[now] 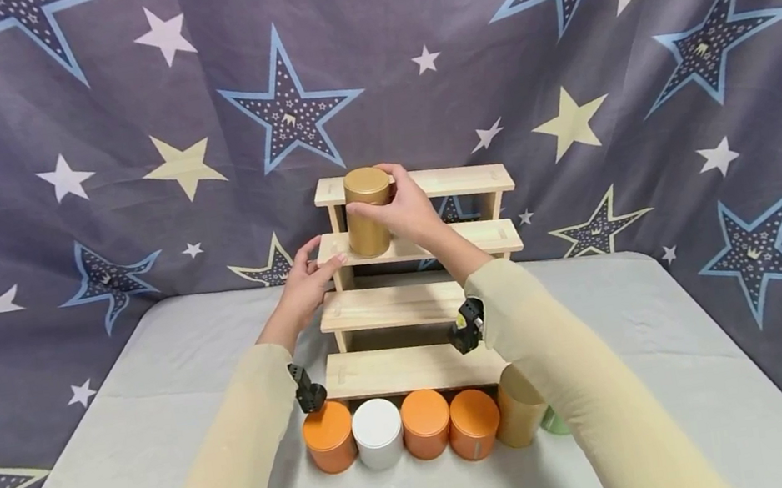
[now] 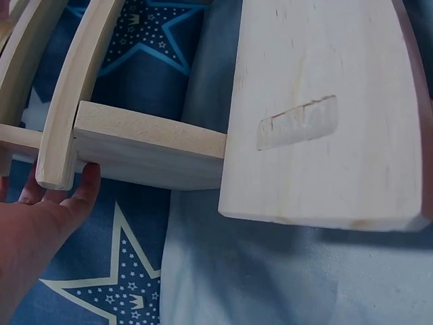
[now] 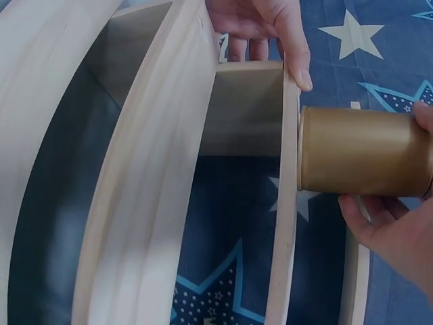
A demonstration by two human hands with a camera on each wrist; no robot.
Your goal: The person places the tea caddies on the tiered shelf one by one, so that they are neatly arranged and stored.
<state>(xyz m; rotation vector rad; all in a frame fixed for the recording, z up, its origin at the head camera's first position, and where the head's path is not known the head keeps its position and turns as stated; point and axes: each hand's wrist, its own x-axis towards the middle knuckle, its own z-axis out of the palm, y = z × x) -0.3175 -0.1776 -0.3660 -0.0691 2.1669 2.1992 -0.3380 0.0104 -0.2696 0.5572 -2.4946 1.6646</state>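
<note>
Can't read the mark point(image 1: 476, 450) on one orange tin point(image 1: 473, 424) from here. My right hand point(image 1: 406, 206) pinches the upright gold tin point(image 1: 368, 226) thumb-to-fingers, left hand point(image 1: 302, 287) grips the wooden rack point(image 1: 406, 370).

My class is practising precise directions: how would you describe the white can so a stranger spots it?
Find the stepped wooden stand. Before its lowest step runs a row of cans; the white can is second from left, between two orange cans, the only white one visible.
</note>
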